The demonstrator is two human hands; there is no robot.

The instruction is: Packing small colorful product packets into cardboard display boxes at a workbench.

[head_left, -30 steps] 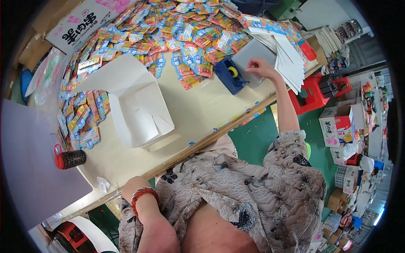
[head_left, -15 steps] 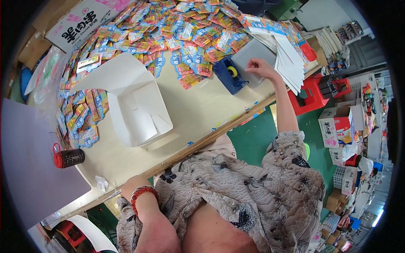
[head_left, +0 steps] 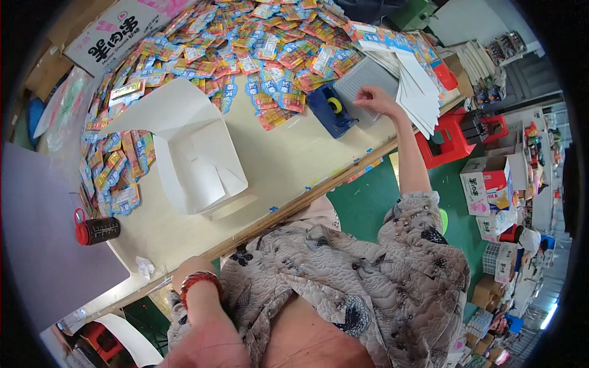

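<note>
1. The right hand [head_left: 375, 98] is stretched out to the far side of the table [head_left: 288, 165], just right of the blue tape dispenser [head_left: 331, 109]. Its fingers are curled narrow, pinched together over the grey tray [head_left: 362, 76]; whether they grip a bit of tape or the edge of a sheet is too small to tell.

2. The tape dispenser sits at the near edge of the heap of colourful packets [head_left: 245, 43], probably parked within arm's reach so tape can be pulled with one hand.

3. Right of the dispenser, a fanned stack of white flat cardboard sheets [head_left: 417, 86] lies over the tray and the table's end, spread so that single sheets can be picked off.

4. Left of the dispenser, an open white box [head_left: 196, 159] stands on the table with its lid flap up and its inside bare, its mouth turned towards the person.

5. More packets lie in a smaller pile [head_left: 113, 178] further left of the box, and a dark cup with a red lid [head_left: 95, 228] lies on its side beyond that.

6. The left hand [head_left: 191, 270] rests low at the near table edge, far left of the dispenser, a red beaded bracelet [head_left: 197, 281] on the wrist. Its fingers are hidden below the edge, so I cannot tell their state.
</note>
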